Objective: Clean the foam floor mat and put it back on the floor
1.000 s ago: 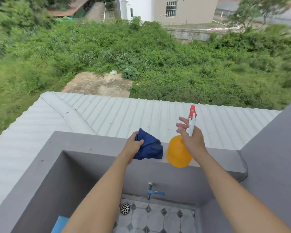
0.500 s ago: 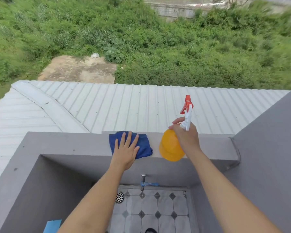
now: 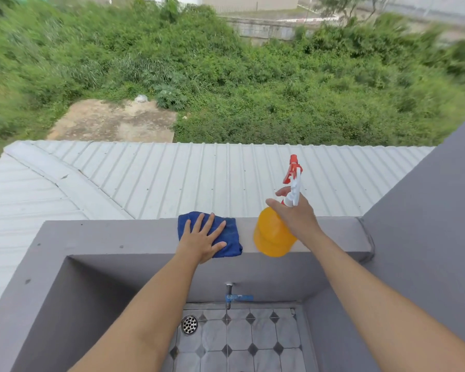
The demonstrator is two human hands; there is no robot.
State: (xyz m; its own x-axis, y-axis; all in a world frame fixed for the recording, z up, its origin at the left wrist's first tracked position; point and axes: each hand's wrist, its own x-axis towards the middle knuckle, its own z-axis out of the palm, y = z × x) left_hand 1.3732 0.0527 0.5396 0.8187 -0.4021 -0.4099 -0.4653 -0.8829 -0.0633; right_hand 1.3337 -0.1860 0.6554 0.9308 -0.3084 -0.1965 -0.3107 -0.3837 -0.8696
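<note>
A blue cloth lies flat on top of the grey parapet wall. My left hand rests on it, palm down, fingers spread. To its right an orange spray bottle with a white and red trigger head stands on the same ledge. My right hand is wrapped around the bottle's neck, index finger near the trigger. The foam floor mat is not in view.
Below the ledge is a grey walled recess with a tiled floor, a round drain and a blue tap. A grey wall rises at right. Beyond the parapet lie a corrugated metal roof and dense green vegetation.
My left hand went from gripping the bunched cloth to pressing it flat on the ledge. The bottle came down to stand on the ledge, still in my right hand.
</note>
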